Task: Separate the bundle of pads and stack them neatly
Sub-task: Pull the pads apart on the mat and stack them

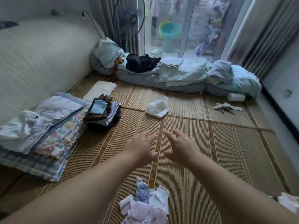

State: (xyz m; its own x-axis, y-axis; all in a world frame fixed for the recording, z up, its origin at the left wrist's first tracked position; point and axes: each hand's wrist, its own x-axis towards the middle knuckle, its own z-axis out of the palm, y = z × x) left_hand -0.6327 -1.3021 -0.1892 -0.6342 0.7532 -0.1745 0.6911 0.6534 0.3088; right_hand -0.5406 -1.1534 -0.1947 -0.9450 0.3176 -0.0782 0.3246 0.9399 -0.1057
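Nearest lies one bundle of pads (145, 206), cut off at the bottom edge, its count unclear; farther, left grip (142, 147) and right grip (181, 146), both wide, hold nothing.

Pile of pads (145, 207), bottom centre: lower part cut by frame edge. Cloth (289, 204), lower right: mostly out of frame. Hanging laundry (215, 21), top right: blurred, single pieces indistinguishable.
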